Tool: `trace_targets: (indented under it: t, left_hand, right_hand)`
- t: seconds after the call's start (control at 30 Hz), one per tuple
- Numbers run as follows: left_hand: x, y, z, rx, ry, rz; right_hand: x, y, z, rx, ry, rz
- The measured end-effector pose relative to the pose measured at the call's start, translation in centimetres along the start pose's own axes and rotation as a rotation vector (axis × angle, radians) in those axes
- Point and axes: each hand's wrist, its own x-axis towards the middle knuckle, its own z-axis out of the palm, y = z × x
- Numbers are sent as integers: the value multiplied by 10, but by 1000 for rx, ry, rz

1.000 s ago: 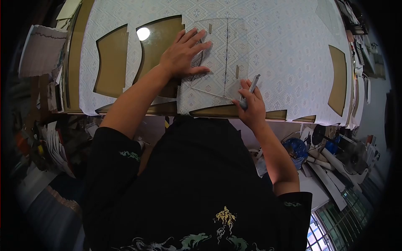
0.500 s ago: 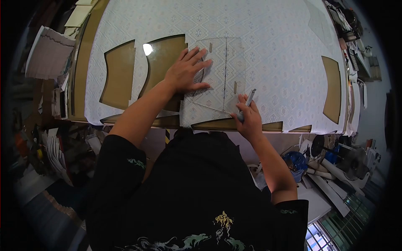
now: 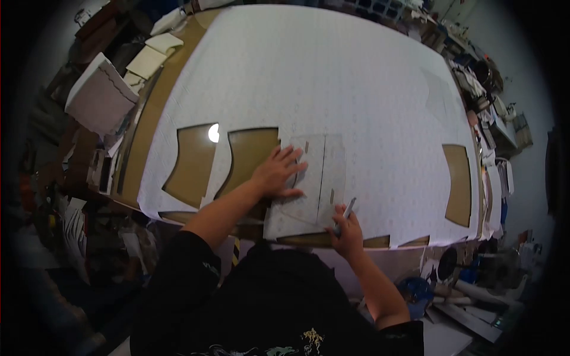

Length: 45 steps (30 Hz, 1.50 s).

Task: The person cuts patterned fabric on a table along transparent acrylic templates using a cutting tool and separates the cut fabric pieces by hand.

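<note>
A clear pattern template [image 3: 333, 172] with a dark line down its middle lies on the pale patterned fabric [image 3: 386, 136], close to the table's near edge. My left hand [image 3: 278, 173] rests on the left part of this template, fingers spread. Closed around a slim silver utility knife [image 3: 350, 209], my right hand [image 3: 348, 232] sits at the template's lower right corner. The knife points up and away from me. Left of the template, two curved cut-outs [image 3: 252, 155] in the fabric bare the brown tabletop.
Another cut-out [image 3: 457, 185] is at the right, with a second clear template [image 3: 440, 92] farther back. Folded material [image 3: 102, 92] and cream pads [image 3: 146, 62] line the left side. A dark fan [image 3: 499, 268] and rolls stand below the right edge.
The view has tilted up, so the table and both hands appear lower and more of the far fabric shows. Both hands keep about the same places on the template.
</note>
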Motion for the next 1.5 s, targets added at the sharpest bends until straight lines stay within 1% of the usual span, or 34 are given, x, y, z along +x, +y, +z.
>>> trace_targets:
  t: [0.07, 0.17, 0.23, 0.27, 0.33, 0.37, 0.43, 0.47, 0.53, 0.67, 0.77, 0.83, 0.87, 0.93, 1.27, 1.5]
  left_hand:
    - [2, 2, -4, 17, 45, 8]
    - [9, 10, -9, 26, 20, -10]
    - [18, 22, -15, 145, -97, -69]
    - [22, 24, -8, 150, -89, -73]
    - [34, 24, 6, 174, -125, 34]
    - [44, 28, 10, 184, -117, 29]
    - [62, 42, 3, 93, -572, 28]
    - [63, 50, -3, 96, -569, 26]
    - [66, 74, -28, -31, -484, -117]
    - [73, 86, -27, 43, -508, -96]
    - [81, 87, -21, 38, -559, -107]
    - [87, 93, -29, 111, -625, -107]
    - [90, 94, -29, 119, -626, -113]
    - [96, 98, -27, 93, -695, -192]
    - [106, 110, -28, 138, -763, -241]
    - [105, 106, -26, 150, -747, -229]
  right_hand:
    - [1, 0, -1, -15, -5, -16]
    - [3, -2, -4, -41, -17, -45]
    - [2, 0, -4, -35, -36, -43]
    - [1, 1, -3, -24, -55, -31]
    - [2, 1, -4, -32, -58, -40]
    - [3, 1, -4, -37, -63, -36]
    - [7, -2, -7, -53, -53, -66]
    - [7, -3, -8, -68, -48, -79]
    - [8, 0, -6, -71, -40, -91]
    - [7, 3, -7, -62, -23, -110]
    - [6, 3, -6, -41, -25, -96]
    - [3, 6, -4, -44, -26, -91]
    - [3, 7, -3, -50, -27, -86]
    - [3, 7, -4, -36, -16, -98]
    - [0, 14, -1, 28, -6, -89]
    - [0, 12, 1, 8, 7, -101]
